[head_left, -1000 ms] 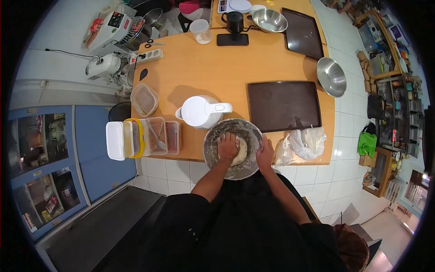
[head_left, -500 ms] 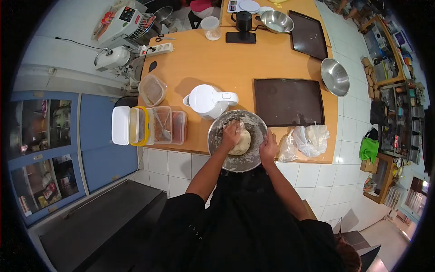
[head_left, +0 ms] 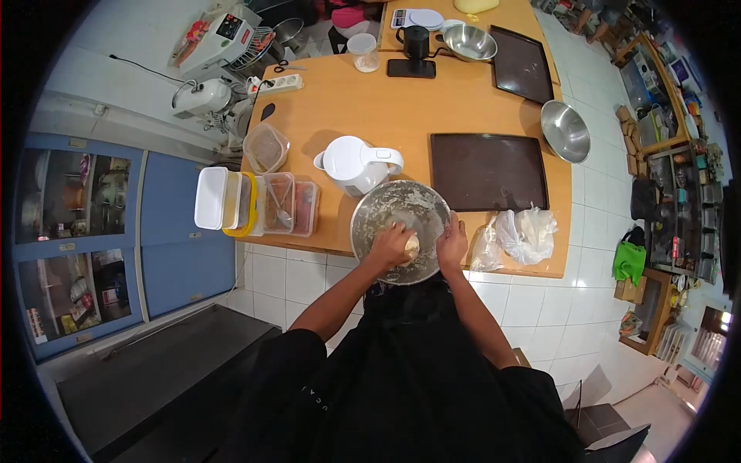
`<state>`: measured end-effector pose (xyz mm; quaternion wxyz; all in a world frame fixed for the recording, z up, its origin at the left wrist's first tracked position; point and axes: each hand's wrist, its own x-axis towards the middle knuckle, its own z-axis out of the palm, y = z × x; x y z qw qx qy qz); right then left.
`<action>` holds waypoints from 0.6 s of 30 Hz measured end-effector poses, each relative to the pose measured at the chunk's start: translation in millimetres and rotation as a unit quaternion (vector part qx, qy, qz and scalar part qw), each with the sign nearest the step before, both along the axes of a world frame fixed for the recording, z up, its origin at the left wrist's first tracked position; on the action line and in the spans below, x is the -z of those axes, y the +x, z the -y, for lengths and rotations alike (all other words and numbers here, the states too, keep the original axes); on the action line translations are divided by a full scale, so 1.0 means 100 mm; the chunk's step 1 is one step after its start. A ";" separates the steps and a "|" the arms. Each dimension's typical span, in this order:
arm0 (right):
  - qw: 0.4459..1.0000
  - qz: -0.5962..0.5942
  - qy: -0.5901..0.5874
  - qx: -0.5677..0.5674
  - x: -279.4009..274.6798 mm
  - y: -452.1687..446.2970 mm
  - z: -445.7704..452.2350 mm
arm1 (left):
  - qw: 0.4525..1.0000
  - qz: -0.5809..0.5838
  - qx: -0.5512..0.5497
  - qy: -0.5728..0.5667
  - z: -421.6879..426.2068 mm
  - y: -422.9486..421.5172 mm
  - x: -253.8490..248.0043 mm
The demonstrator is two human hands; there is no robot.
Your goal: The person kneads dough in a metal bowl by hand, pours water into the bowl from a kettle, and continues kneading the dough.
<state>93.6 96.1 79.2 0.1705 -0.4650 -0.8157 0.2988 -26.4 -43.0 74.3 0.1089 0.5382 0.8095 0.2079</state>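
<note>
A metal bowl (head_left: 384, 210) with floury, sticky residue on its inner wall stands at the table's front edge, tilted toward me. Inside it, my left hand (head_left: 392, 245) is closed on a lump of pale dough (head_left: 412, 248), which it partly covers. My right hand (head_left: 452, 244) grips the right rim of the bowl, its fingers wrapped over the edge. A white kettle (head_left: 351, 163) stands just behind the bowl, at its left.
Stacked plastic containers (head_left: 278, 204) are at the left. A dark tray (head_left: 488, 171), plastic bags (head_left: 527, 235) and a steel bowl (head_left: 566, 131) lie to the right. Farther back are a phone (head_left: 411, 69), a black jug (head_left: 415, 42) and a power strip (head_left: 279, 84).
My left hand has gone from lying spread on the dough to closing around it, and the dough shows less. The bowl now tilts more toward me. The whole view has shifted somewhat.
</note>
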 end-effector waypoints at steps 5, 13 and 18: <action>0.999 -0.012 0.040 0.007 0.17 0.02 -0.01 | 0.992 0.005 -0.066 -0.107 -0.01 0.12 -0.49; 0.999 -0.035 0.030 0.009 0.15 0.01 0.00 | 0.983 -0.066 -0.168 0.029 -0.07 0.38 0.04; 0.999 -0.043 0.022 0.005 0.13 0.01 -0.01 | 0.987 -0.079 -0.139 0.013 -0.19 0.25 0.27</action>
